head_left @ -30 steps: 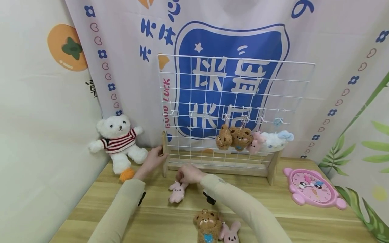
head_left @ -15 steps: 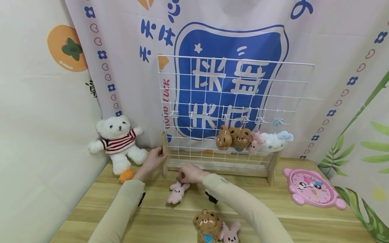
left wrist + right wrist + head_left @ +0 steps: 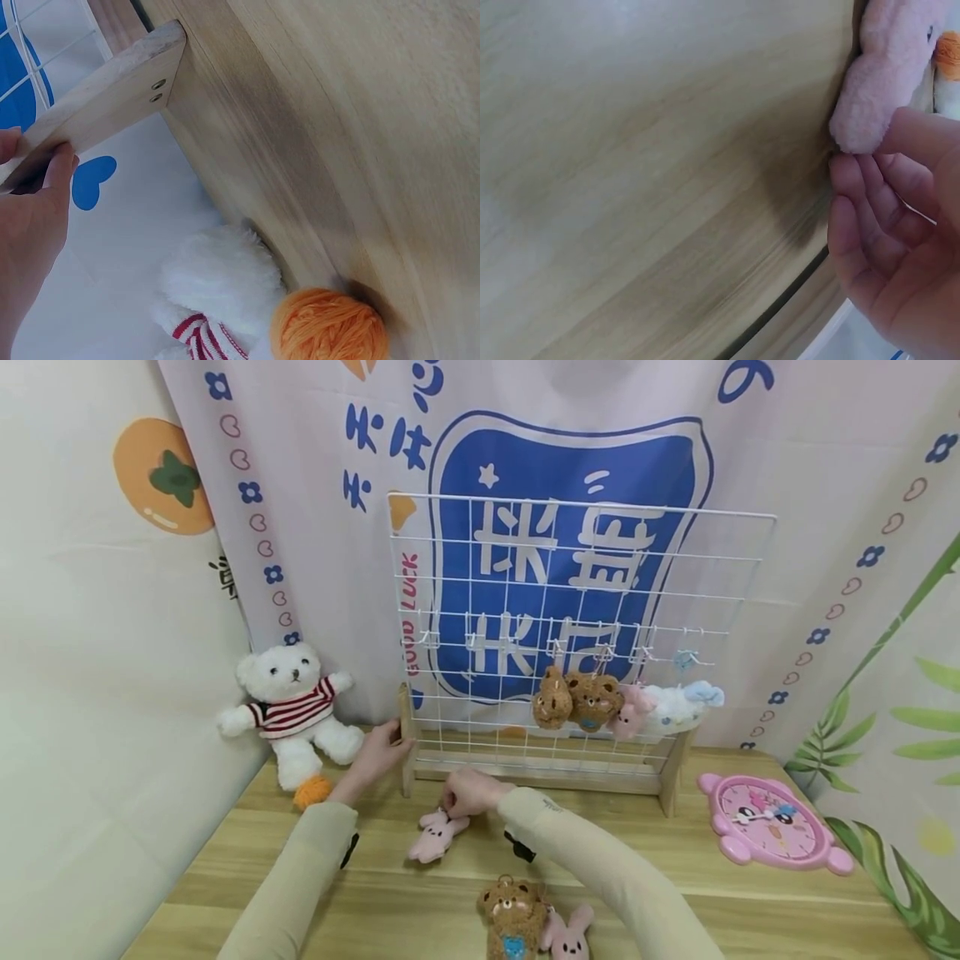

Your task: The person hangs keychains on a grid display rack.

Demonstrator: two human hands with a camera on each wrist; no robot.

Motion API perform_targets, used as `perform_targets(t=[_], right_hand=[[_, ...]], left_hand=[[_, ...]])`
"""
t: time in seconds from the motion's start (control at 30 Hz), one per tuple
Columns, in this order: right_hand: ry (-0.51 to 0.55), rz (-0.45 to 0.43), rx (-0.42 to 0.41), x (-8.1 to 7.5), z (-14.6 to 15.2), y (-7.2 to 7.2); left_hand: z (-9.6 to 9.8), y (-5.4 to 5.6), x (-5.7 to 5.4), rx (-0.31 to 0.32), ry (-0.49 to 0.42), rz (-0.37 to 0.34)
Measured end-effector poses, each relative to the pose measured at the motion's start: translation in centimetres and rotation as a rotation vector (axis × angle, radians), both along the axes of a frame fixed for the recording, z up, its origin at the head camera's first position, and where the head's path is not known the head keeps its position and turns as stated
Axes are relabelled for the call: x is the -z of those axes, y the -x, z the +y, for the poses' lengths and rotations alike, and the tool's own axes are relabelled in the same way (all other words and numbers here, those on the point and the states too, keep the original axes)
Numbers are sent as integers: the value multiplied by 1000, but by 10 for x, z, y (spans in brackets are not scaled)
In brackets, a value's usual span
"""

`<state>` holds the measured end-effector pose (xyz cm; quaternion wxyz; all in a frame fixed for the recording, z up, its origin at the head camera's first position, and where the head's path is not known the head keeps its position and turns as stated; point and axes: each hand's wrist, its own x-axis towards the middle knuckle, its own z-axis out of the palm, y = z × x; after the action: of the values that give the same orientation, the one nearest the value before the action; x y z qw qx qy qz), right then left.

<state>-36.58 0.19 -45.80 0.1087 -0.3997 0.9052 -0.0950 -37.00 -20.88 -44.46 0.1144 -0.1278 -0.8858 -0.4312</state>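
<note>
Wooden table (image 3: pixel 397 906) | pink plush rabbit (image 3: pixel 435 839) | ear (image 3: pixel 862 120) touching right fingers (image 3: pixel 845 232)

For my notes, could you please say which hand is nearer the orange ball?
Left. The left hand, gripping a wooden post, is just right of the ball; the right hand, holding a pink rabbit, farther right.

Backdrop cloth (image 3: pixel 330 577): red capitals, running upward, spell "GOOD LUCK"; blue characters read 天天开心.
Blue panel (image 3: pixel 566 570): white characters behind the wire grid (image 3: pixel 457 497) read 未来可期.
Left wall (image 3: pixel 112 635): small black lettering, illegible.
Pink clock (image 3: pixel 772 837): dial markings too small to read.
</note>
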Motion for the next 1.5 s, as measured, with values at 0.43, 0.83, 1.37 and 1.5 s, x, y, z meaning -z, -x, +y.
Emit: perform_targets(t=[0.43, 0.83, 1.37, 1.5], right_hand=[[182, -43, -1, -25, 14, 1], [350, 25, -125, -48, 31, -14], [487, 189, -147, -121, 61, -40], [513, 196, -117, -145, 71, -41]], left_hand=[[0, 0, -2, 1, 0, -14], [-6, 0, 1, -2, 2, -22], [-3, 3, 0, 21, -1, -25], [-3, 4, 1, 28, -1, -25]])
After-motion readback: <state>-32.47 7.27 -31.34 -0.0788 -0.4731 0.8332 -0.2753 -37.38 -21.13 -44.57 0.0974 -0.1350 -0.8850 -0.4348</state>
